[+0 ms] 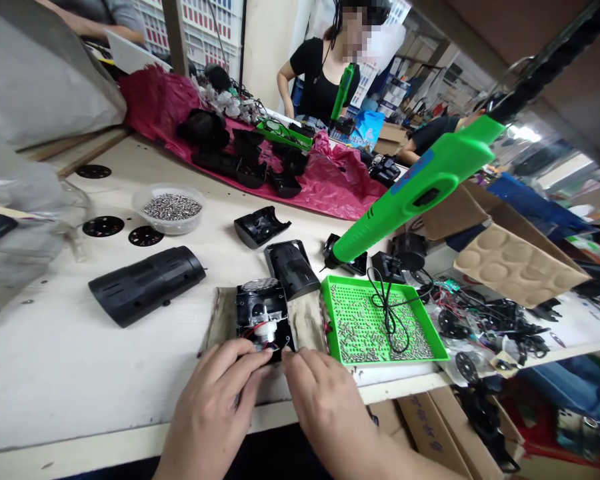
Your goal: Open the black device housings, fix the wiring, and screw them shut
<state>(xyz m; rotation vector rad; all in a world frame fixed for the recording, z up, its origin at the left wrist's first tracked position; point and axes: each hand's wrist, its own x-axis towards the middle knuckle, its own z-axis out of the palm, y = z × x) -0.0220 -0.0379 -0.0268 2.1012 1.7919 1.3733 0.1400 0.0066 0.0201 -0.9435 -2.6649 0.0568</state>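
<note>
A person's 2 bare hands are meeting at the near end of an open black plastic housing (240, 313), which is lying on a worn beige cloth pad (305, 317) near the front edge of the white worktable (55, 387). The pad is probably cushioning the casing and keeping it from sliding. The left hand (215, 390) is curling its fingers over the housing's near left corner; the right hand (325, 397) is bending its fingers at the near right corner, perhaps bracing it from the opposite side. Whether either hand is pinching a wire or only pressing the rim, the view is not telling.

A shallow green plastic tray (433, 327) of small silver screws is sitting just beside the pad, and a bright green electric screwdriver (405, 193) is hanging tip-down above the table, both seemingly placed for easy reach.

The fingers are hiding the housing's near end, thin red wires (251, 329) are disappearing beneath them, and the screwdriver's fine tip is overlapping dark parts behind it, blurring its outline.
</note>
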